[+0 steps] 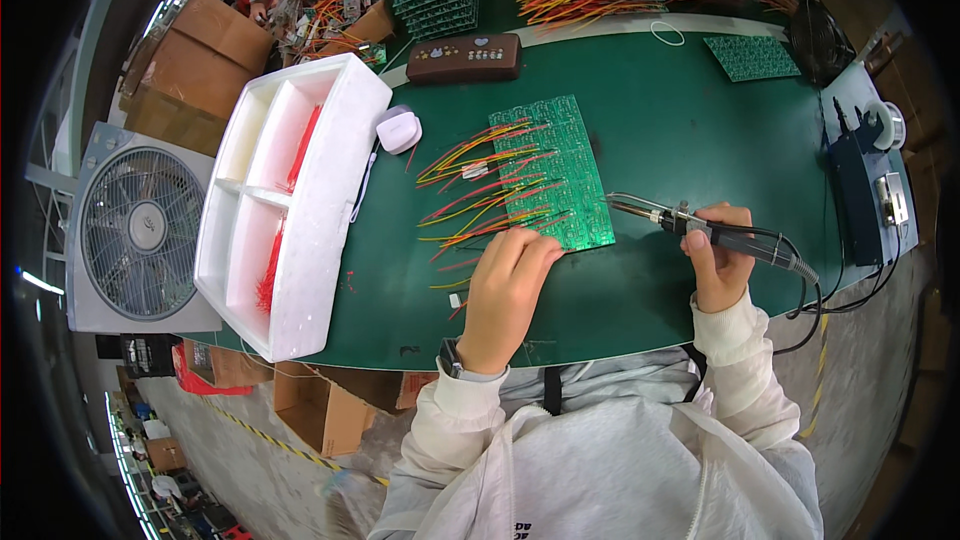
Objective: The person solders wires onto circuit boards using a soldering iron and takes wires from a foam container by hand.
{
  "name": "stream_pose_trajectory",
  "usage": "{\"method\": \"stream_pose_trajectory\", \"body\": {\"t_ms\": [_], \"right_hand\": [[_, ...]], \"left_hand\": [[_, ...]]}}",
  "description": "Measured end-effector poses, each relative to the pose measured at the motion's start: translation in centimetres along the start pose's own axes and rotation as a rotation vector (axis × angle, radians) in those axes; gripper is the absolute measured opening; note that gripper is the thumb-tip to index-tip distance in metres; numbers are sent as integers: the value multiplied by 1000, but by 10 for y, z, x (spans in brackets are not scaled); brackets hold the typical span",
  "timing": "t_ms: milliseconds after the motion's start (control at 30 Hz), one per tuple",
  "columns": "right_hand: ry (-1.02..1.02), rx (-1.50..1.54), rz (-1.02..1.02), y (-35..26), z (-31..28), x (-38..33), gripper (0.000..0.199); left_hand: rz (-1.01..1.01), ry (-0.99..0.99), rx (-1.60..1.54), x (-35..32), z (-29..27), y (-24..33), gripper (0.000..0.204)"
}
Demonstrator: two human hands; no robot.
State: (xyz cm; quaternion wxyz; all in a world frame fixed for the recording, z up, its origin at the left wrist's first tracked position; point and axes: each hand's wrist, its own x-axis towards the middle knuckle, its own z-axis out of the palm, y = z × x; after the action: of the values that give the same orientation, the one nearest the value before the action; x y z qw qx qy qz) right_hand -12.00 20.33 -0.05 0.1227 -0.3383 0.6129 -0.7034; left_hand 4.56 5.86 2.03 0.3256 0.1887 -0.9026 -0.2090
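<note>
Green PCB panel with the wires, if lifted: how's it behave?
Green PCB panel looks flat and thin: probably stiff, fairly light. Red and yellow wires curve loose past its left edge: likely floppy, apt to snag.

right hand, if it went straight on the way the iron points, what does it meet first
Led by the soldering iron in the right hand, it would likely meet the right edge of the green circuit board; one view leaves the tip's height unclear.
</note>
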Motion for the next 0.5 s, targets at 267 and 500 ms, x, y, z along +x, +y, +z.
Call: {"method": "stream_pose_trajectory", "body": {"t_ms": [267, 500], "right_hand": [[-107, -37, -90, -4, -1, -2, 19], [-154, -24, -65, -5, -1, -1, 17]], "left_hand": [[129, -34, 58, 6, 2, -1, 14], [107, -44, 61, 7, 6, 1, 13]]}}
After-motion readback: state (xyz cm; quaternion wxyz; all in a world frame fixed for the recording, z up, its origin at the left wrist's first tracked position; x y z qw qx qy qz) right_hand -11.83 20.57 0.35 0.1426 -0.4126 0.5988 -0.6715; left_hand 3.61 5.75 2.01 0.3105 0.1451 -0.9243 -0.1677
